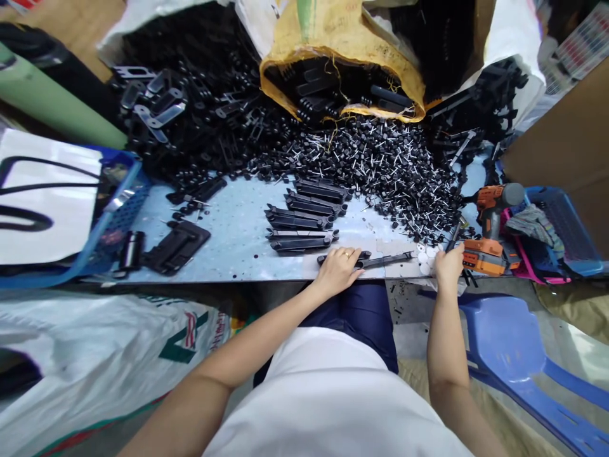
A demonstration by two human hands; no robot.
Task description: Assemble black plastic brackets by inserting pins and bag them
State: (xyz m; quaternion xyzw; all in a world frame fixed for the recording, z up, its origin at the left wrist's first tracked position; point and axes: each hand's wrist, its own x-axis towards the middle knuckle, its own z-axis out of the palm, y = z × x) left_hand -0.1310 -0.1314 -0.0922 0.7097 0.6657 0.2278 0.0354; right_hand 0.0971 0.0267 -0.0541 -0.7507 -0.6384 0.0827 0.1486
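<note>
Bar of black plastic (392, 258) at the tabletop's (238, 257) front edge: we judge it light, stiff, best held mid-length. Left fingers (349, 256) cover it, grip hidden; right fingers (457, 252) close on a slender dark piece (455, 235).

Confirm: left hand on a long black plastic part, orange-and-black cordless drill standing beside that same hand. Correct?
Wrong hand: the head view shows the cordless drill standing beside the right hand. The left hand is on the long black plastic part, as stated.

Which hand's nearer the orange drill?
Right. The right hand is immediately left of the orange drill, contact unclear; the left hand is farther left, over a black part.
</note>
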